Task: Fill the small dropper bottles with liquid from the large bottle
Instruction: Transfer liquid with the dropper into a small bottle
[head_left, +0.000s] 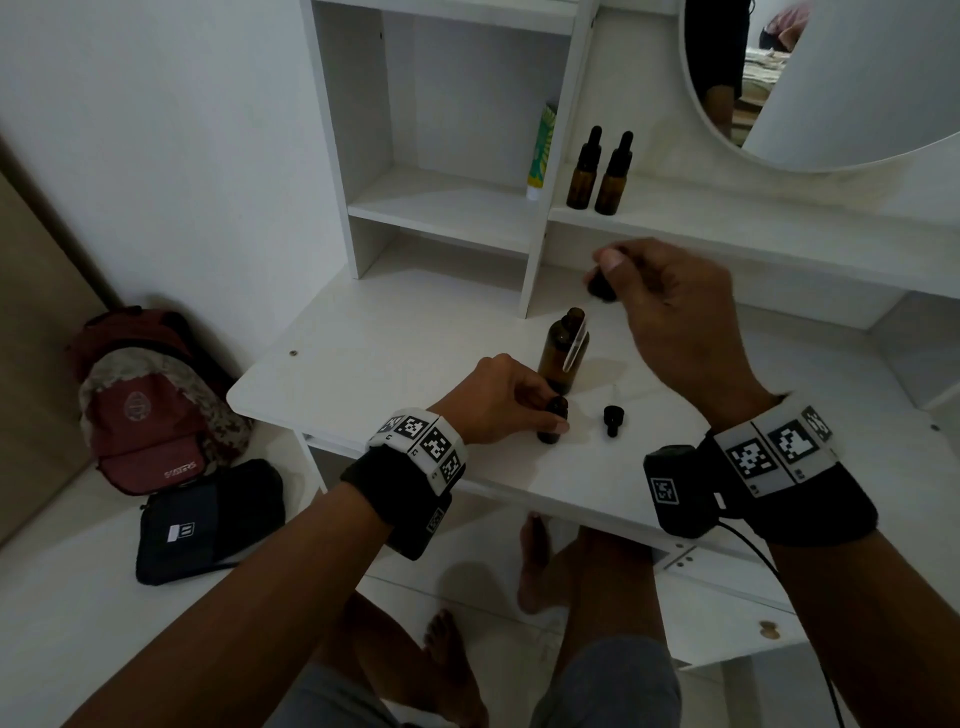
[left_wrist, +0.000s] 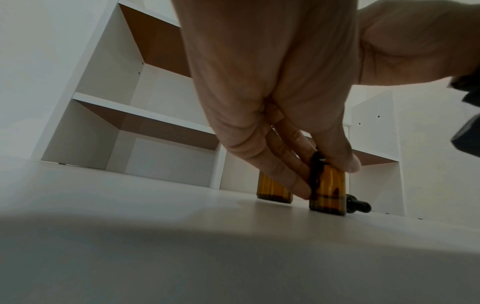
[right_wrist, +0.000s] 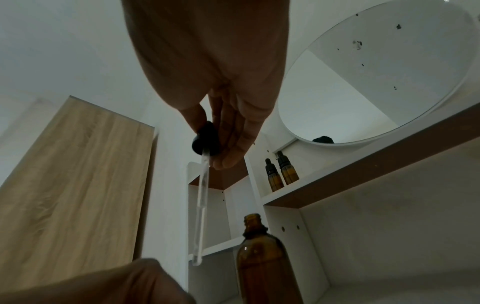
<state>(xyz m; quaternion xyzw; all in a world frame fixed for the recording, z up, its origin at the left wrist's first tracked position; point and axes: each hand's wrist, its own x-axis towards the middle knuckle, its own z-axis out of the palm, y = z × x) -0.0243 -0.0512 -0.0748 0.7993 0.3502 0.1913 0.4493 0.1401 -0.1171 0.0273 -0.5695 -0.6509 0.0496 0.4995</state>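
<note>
The large amber bottle (head_left: 562, 349) (right_wrist: 262, 261) stands uncapped on the white desk (head_left: 374, 358). In front of it my left hand (head_left: 511, 397) pinches a small uncapped amber dropper bottle (head_left: 551, 420) (left_wrist: 328, 193) that stands on the desk. Its black dropper cap (head_left: 612, 419) (left_wrist: 436, 205) lies on the desk to the right. My right hand (head_left: 670, 312) holds the large dropper by its black bulb (head_left: 602, 285) (right_wrist: 205, 142). The glass pipette (head_left: 576, 345) (right_wrist: 201, 218) hangs in the air beside the large bottle's neck, tip above my left hand.
Two capped small amber dropper bottles (head_left: 597, 174) (right_wrist: 281, 172) stand on a shelf behind. A green and white tube (head_left: 541, 153) leans in the cubby. A round mirror (head_left: 831, 78) hangs at the upper right. A red backpack (head_left: 145, 400) and dark pouch (head_left: 208, 519) lie to the left.
</note>
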